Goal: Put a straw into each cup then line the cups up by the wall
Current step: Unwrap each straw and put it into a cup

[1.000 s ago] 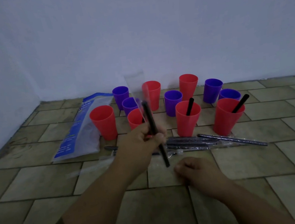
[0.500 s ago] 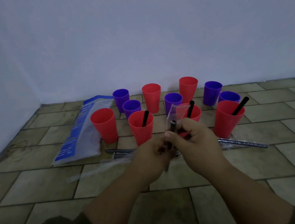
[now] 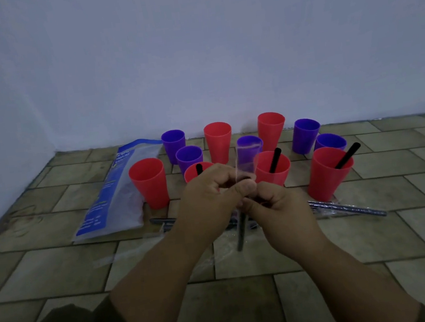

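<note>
— Hands: left hand and right hand, clenched on what?
— Both pinching one thin black plastic straw, held over the tiled floor; clear plastic wrapper sticking up, likely being stripped before insertion.
— Around it?
— Three red plastic cups with straws; empty red plastic cup and purple plastic cups waiting, not lined along the pale wall.

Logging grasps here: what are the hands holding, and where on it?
One wrapped straw: left hand pinches its clear wrapper; right hand grips the straw's upper part.
</note>
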